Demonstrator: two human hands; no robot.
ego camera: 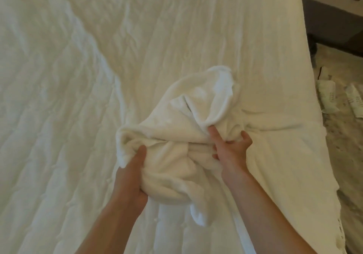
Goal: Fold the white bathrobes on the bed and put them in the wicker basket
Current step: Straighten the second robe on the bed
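Head view: a white bathrobe (182,120) lies bunched in a loose heap on the bed (78,77), toward the bed's right side and close to the person; its upper end rises in a rounded, hood-like fold, and a narrow tail of cloth hangs down from the lower end onto the cover. The bed cover is pale cream and rumpled, with long creases running across it; creases also fan out from the spot where the heap presses into it.

The left hand (130,175) holds the lower left part of the bathrobe; the thumb lies on top of the cloth and the other fingers are tucked beneath it, so the grip is wrapped round a thick wad of fabric. The right hand (231,149) is on the right side of the heap; one finger stretches up along a fold while the rest curl into the cloth, so this grip is pinching a gather of the bathrobe. Both forearms reach in from the bottom of the picture, bare.

Past the bed's right edge is a mottled light floor (341,151); two white wrapped packets (326,98) lie on it just beside the bed. A dark piece of furniture (330,18) stands in the upper right corner; what rests on it is too blurred to tell.
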